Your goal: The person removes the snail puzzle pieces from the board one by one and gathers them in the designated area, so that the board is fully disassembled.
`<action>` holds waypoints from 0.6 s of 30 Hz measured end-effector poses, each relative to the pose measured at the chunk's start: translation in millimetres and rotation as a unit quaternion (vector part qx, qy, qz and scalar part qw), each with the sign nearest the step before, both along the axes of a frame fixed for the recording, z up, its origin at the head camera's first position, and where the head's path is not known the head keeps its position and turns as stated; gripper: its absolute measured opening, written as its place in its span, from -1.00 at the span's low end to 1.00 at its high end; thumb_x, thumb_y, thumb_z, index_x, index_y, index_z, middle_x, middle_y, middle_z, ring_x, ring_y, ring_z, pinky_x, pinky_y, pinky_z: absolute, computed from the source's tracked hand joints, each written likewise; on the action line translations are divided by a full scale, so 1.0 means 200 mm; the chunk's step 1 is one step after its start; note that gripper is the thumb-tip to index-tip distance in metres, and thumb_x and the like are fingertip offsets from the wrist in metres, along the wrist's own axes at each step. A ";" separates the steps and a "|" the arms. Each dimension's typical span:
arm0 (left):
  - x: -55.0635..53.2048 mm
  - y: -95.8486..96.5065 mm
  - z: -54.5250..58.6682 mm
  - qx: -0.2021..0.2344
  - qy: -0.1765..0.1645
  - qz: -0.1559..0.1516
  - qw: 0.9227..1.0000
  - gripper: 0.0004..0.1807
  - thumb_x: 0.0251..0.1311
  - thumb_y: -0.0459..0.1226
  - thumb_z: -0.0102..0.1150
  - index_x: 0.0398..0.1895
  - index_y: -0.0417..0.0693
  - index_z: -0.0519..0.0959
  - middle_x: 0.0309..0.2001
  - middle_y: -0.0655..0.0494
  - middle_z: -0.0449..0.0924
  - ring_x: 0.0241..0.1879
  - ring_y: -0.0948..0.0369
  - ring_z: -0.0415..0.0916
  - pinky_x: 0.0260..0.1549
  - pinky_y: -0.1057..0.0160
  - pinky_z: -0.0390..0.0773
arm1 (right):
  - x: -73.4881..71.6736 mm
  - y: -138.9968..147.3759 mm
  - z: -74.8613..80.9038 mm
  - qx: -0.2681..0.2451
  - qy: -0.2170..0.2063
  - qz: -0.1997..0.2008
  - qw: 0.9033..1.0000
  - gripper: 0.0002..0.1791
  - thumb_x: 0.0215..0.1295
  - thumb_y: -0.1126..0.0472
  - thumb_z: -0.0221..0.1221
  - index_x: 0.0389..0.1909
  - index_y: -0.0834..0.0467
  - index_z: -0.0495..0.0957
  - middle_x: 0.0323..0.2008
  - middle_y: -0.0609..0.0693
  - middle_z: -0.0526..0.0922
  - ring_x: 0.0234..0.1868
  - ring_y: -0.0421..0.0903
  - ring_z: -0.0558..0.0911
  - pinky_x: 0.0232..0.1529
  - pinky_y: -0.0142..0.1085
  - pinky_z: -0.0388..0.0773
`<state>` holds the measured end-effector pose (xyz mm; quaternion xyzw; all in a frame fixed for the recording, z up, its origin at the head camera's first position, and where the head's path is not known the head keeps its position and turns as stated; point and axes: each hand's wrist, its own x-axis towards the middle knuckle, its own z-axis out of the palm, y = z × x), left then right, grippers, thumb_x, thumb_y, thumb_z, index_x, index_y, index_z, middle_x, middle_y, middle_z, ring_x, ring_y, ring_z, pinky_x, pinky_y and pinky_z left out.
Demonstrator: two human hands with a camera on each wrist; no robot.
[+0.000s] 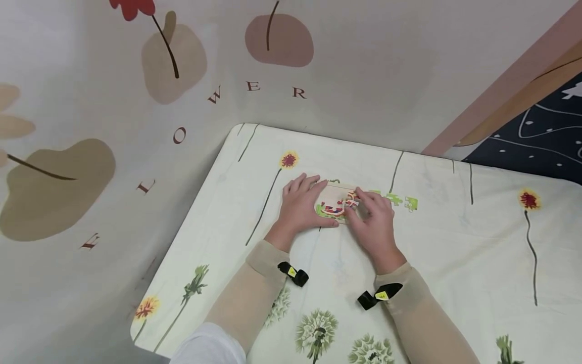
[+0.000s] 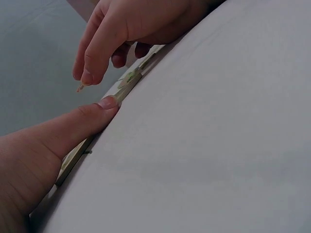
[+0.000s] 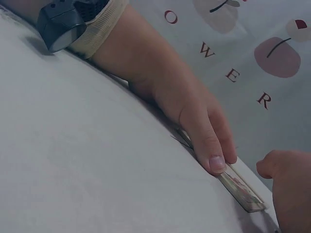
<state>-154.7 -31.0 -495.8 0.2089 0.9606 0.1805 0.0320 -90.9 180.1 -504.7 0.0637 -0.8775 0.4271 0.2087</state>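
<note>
A small wooden jigsaw board (image 1: 335, 190) lies on the table, with a red, blue and white picture and green puzzle pieces (image 1: 328, 211) along its near side. My left hand (image 1: 301, 202) holds the board at its left end, thumb along the near edge and fingers at the far side. Over the board's right part, my right hand (image 1: 374, 222) pinches a small puzzle piece (image 2: 80, 88) between thumb and fingertips. In the left wrist view that piece is held just above the board. The left thumb (image 3: 217, 164) presses the board's near edge in the right wrist view.
Several loose green puzzle pieces (image 1: 411, 203) lie right of the board, past the right hand. The table (image 1: 454, 242) has a white cloth with printed flowers. A pale curtain (image 1: 364, 86) with printed letters hangs behind and to the left.
</note>
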 end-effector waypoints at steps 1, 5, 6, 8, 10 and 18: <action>0.00 0.00 0.00 0.001 -0.001 0.000 1.000 0.29 -0.19 0.50 0.51 0.65 0.21 0.32 0.64 0.16 0.16 0.66 -0.03 -0.13 0.53 -0.17 -0.06 | 0.00 0.00 0.00 -0.001 -0.001 -0.001 1.000 -0.38 0.27 0.23 0.50 0.34 0.30 0.62 0.15 0.23 0.66 0.20 0.25 0.48 0.27 0.27 0.21; 0.00 0.00 0.00 0.000 -0.001 0.002 1.000 0.29 -0.19 0.50 0.51 0.65 0.22 0.32 0.65 0.16 0.16 0.66 -0.02 -0.13 0.53 -0.17 -0.06 | 0.01 0.00 0.01 -0.002 -0.004 -0.002 1.000 -0.37 0.27 0.22 0.51 0.34 0.28 0.62 0.15 0.22 0.66 0.22 0.24 0.47 0.27 0.29 0.19; 0.00 0.00 0.00 0.000 -0.002 0.002 1.000 0.29 -0.19 0.50 0.51 0.65 0.22 0.32 0.65 0.16 0.15 0.66 -0.02 -0.14 0.54 -0.17 -0.07 | 0.01 0.00 0.01 -0.002 -0.004 -0.003 1.000 -0.37 0.27 0.22 0.51 0.35 0.27 0.62 0.15 0.22 0.65 0.22 0.24 0.47 0.26 0.29 0.19; 0.00 0.00 0.00 0.000 -0.002 0.002 1.000 0.29 -0.19 0.51 0.50 0.65 0.22 0.32 0.65 0.17 0.15 0.67 -0.02 -0.15 0.54 -0.17 -0.07 | 0.00 0.01 0.01 -0.001 -0.004 -0.004 1.000 -0.38 0.28 0.21 0.50 0.35 0.27 0.62 0.16 0.22 0.65 0.21 0.24 0.47 0.25 0.29 0.19; 0.00 0.00 0.00 0.002 -0.004 0.002 1.000 0.29 -0.18 0.50 0.50 0.66 0.22 0.31 0.65 0.17 0.14 0.67 -0.01 -0.15 0.54 -0.17 -0.08 | 0.01 0.01 0.01 0.000 -0.005 -0.004 1.000 -0.38 0.29 0.21 0.50 0.35 0.26 0.62 0.16 0.22 0.65 0.21 0.24 0.47 0.24 0.29 0.19; -0.01 0.00 -0.01 0.005 -0.008 -0.002 1.000 0.29 -0.16 0.49 0.51 0.67 0.23 0.29 0.66 0.18 0.12 0.67 0.00 -0.18 0.54 -0.17 -0.09 | 0.03 0.09 -0.02 -0.006 -0.002 -0.019 1.000 -0.39 0.27 0.25 0.50 0.34 0.26 0.63 0.18 0.20 0.67 0.23 0.23 0.48 0.24 0.27 0.17</action>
